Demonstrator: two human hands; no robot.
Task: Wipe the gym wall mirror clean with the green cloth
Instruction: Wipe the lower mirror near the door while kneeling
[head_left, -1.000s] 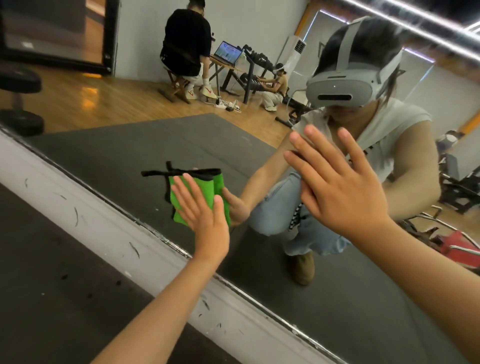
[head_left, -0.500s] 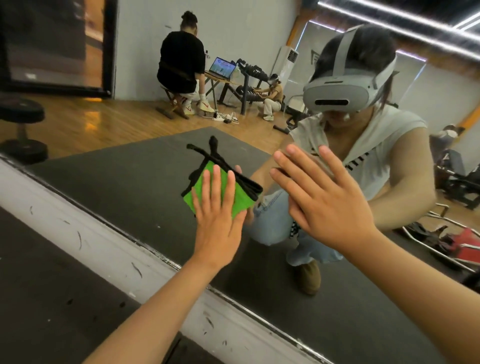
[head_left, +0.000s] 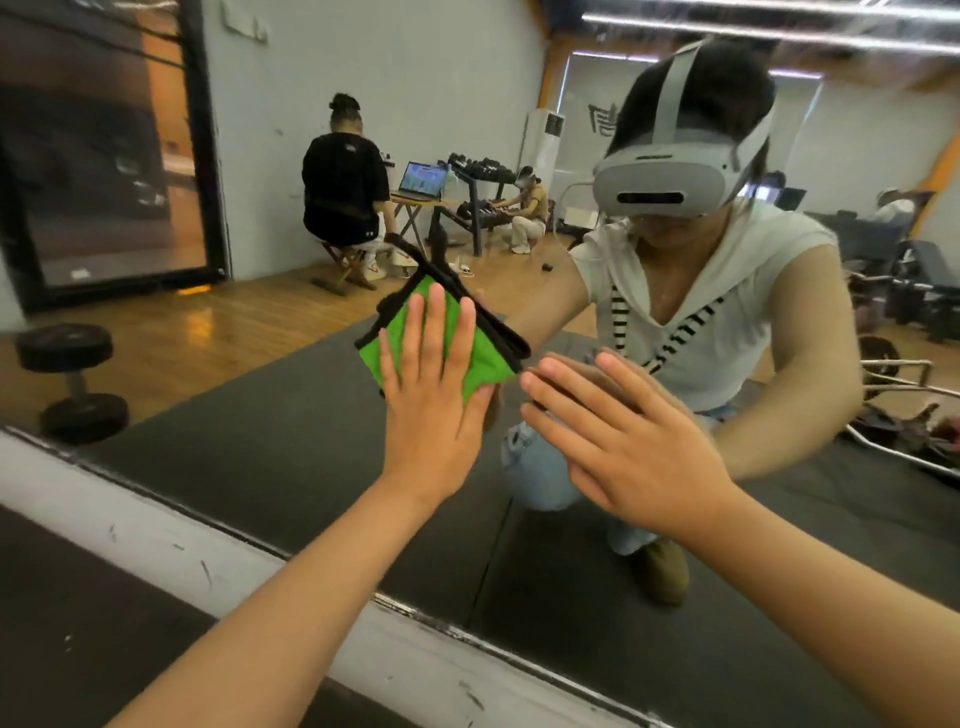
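Flat left hand pressing square green cloth, glossy mirror

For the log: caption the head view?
Left hand presses green cloth flat against the gym mirror; open right hand alongside.

Head view: worn on the head, close behind the fingers.
Facing: forward and down, onto the mirror beyond them.

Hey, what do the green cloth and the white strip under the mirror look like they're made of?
Green cloth: soft matte fabric, possibly microfibre, with black sewn edging. White strip: apparently painted wall or board, matte, scuffed with dark scratches; base material unclear.
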